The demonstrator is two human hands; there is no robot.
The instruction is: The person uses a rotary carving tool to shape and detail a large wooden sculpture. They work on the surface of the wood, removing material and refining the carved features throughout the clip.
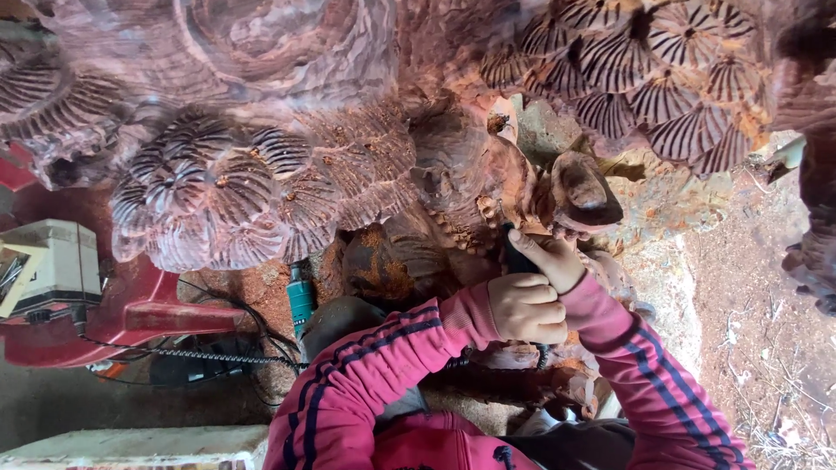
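Observation:
A large reddish-brown wood carving (348,165) with fan-shaped ribbed shells fills the upper view. My left hand (527,306) is a closed fist around a dark slender tool (519,259). Just above it, my right hand (547,258) grips the same tool nearer its tip, fingers pressed to it. The tip meets the carved wood beside a rounded knob (582,191); the tip itself is hidden. Both arms wear pink sleeves with dark stripes.
A teal power tool (301,298) lies by the carving's base. A red plastic seat (139,313), a white box (54,265) and a coiled black cable (205,355) sit at the left. Dusty ground with wood chips (749,339) lies at the right.

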